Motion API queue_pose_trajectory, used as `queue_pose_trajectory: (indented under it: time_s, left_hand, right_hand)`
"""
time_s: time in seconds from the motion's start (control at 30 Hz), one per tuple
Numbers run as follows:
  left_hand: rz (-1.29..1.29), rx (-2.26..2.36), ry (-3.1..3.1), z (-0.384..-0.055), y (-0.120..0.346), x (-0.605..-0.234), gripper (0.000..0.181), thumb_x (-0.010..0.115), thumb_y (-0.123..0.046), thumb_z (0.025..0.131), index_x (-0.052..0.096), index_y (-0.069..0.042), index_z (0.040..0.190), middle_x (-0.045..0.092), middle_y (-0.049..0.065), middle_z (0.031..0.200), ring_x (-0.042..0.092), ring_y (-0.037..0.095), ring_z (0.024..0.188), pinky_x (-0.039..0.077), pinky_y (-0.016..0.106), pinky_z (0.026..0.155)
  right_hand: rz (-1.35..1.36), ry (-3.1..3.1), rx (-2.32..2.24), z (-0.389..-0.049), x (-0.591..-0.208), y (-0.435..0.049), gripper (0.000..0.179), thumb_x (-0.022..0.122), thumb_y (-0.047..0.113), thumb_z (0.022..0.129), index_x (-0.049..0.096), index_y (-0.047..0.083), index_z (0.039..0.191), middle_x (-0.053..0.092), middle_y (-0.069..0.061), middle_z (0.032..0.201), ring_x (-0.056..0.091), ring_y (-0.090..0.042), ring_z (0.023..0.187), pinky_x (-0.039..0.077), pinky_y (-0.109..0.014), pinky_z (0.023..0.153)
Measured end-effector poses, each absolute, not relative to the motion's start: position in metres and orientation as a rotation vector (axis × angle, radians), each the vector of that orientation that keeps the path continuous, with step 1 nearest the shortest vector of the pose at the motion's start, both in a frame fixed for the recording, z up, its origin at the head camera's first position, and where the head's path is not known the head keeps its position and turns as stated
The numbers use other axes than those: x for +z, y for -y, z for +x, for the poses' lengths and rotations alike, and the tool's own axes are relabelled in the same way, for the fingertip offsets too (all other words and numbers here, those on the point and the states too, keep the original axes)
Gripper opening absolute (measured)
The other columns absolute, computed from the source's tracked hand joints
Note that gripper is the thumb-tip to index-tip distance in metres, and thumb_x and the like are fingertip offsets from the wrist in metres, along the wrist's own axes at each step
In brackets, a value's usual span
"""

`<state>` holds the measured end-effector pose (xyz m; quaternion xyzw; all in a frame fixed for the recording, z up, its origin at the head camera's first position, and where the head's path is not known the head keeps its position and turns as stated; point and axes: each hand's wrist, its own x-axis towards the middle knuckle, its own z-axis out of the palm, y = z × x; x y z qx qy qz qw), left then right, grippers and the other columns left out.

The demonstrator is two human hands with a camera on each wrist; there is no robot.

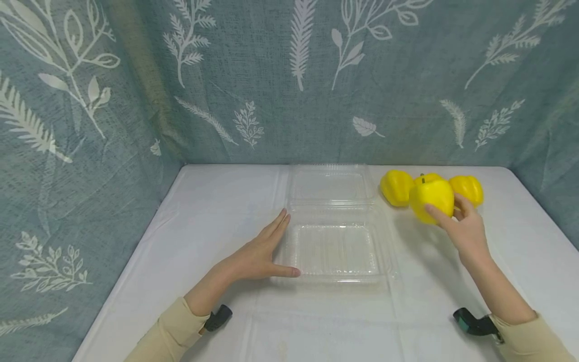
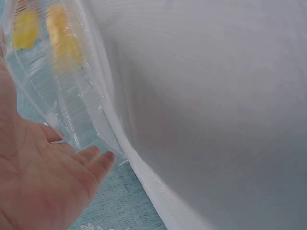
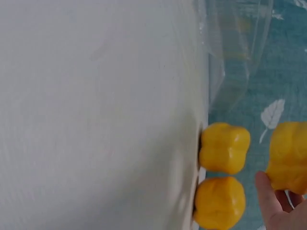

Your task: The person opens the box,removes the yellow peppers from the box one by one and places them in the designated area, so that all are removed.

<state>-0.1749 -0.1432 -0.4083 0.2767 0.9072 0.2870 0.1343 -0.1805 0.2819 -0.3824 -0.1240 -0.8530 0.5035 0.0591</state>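
My right hand point(image 1: 468, 234) grips a yellow bell pepper point(image 1: 431, 198) by its side, thumb in front, with the green stem upward. In the right wrist view this pepper point(image 3: 289, 155) appears at the right edge, raised above the table. A clear plastic clamshell container point(image 1: 334, 249) lies opened out on the table, its lid point(image 1: 332, 187) folded back toward the curtain. My left hand point(image 1: 258, 256) is at the container's left side, fingers straight and thumb spread over the near left corner. In the left wrist view the palm faces the clear container wall point(image 2: 81, 110).
Behind the held pepper stand more yellow bell peppers: one at the left point(image 1: 396, 188), one partly hidden in the middle, one at the right point(image 1: 468, 190). A white cloth point(image 1: 316, 322) covers the table. The leaf-patterned curtain point(image 1: 271, 75) rises along its back and sides.
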Motion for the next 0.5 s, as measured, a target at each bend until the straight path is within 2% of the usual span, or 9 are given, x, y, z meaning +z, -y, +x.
queue_pose_trajectory:
  time_s: [0.1, 0.2, 0.37, 0.5]
  left_hand:
    - [0.797, 0.833, -2.626, -0.175, 0.143, -0.407, 0.125, 0.069, -0.07, 0.074, -0.005, -0.012, 0.157, -0.013, 0.001, 0.163, -0.001, 0.023, 0.148, 0.015, 0.045, 0.118]
    - [0.793, 0.837, -2.62, -0.174, 0.143, -0.406, 0.125, 0.069, -0.07, 0.074, -0.005, -0.013, 0.157, -0.013, 0.001, 0.163, -0.001, 0.023, 0.148, 0.016, 0.045, 0.118]
    - [0.792, 0.836, -2.613, -0.174, 0.143, -0.404, 0.124, 0.069, -0.069, 0.075, -0.005, -0.013, 0.157, -0.013, 0.001, 0.163, -0.001, 0.023, 0.148, 0.016, 0.046, 0.118]
    - [0.786, 0.837, -2.608, -0.173, 0.143, -0.402, 0.124, 0.069, -0.069, 0.075, -0.005, -0.013, 0.157, -0.013, 0.002, 0.163, -0.001, 0.023, 0.148, 0.016, 0.046, 0.118]
  right_hand:
    - [-0.424, 2.559, 1.533, -0.182, -0.382, -0.288, 0.089, 0.061, 0.05, 0.092, 0.016, 0.007, 0.156, 0.023, -0.02, 0.157, 0.031, -0.039, 0.138, 0.05, -0.025, 0.094]
    - [-0.471, 2.523, 1.54, -0.184, -0.38, -0.295, 0.088, 0.061, 0.05, 0.092, 0.018, 0.007, 0.156, 0.027, -0.021, 0.155, 0.037, -0.036, 0.133, 0.047, -0.006, 0.074]
    - [-0.572, 2.474, 1.531, -0.188, -0.379, -0.307, 0.087, 0.06, 0.051, 0.092, 0.019, 0.01, 0.156, 0.027, -0.018, 0.155, 0.039, -0.031, 0.13, 0.047, -0.004, 0.074]
    - [-0.643, 2.416, 1.553, -0.199, -0.393, -0.33, 0.087, 0.063, 0.054, 0.089, 0.021, 0.018, 0.156, 0.027, -0.012, 0.156, 0.042, -0.024, 0.126, 0.049, -0.006, 0.073]
